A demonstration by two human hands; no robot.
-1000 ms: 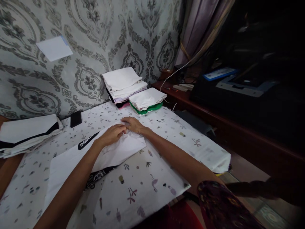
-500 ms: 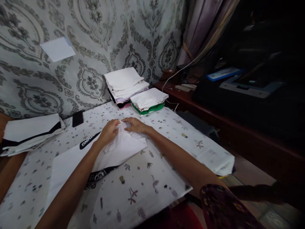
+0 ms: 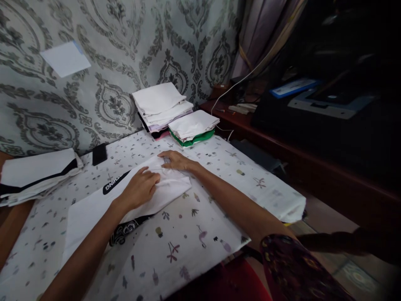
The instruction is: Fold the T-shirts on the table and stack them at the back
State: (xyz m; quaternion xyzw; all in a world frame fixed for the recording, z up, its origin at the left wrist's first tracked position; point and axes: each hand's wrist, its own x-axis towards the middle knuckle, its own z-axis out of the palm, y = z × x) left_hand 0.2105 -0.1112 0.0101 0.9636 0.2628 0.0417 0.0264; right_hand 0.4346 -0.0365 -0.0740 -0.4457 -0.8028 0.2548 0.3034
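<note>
A white shirt (image 3: 172,184), partly folded, lies on the patterned tablecloth before me. It bears a black label with white letters ending in "THING" (image 3: 115,182) and a black patterned band (image 3: 127,230) along its near side. My left hand (image 3: 140,187) rests on the middle of the shirt, palm down, with loosely bent fingers apart. At the shirt's far edge is my right hand (image 3: 175,160), touching the cloth with its thumb and fingers spread apart. Creases run through the white fabric between and beside the hands.
Two stacks of folded clothes, a taller one (image 3: 159,102) and a lower one with green cloth (image 3: 194,125), stand at the back. Another person's arm (image 3: 14,230) is at the left beside folded white-and-black clothes (image 3: 40,171). A black phone (image 3: 99,154) lies near the wall.
My left hand has let go of the bunched cloth and moved down toward me, flattening out. The gathered white fabric has spread flatter. My right hand has loosened at the far edge.
</note>
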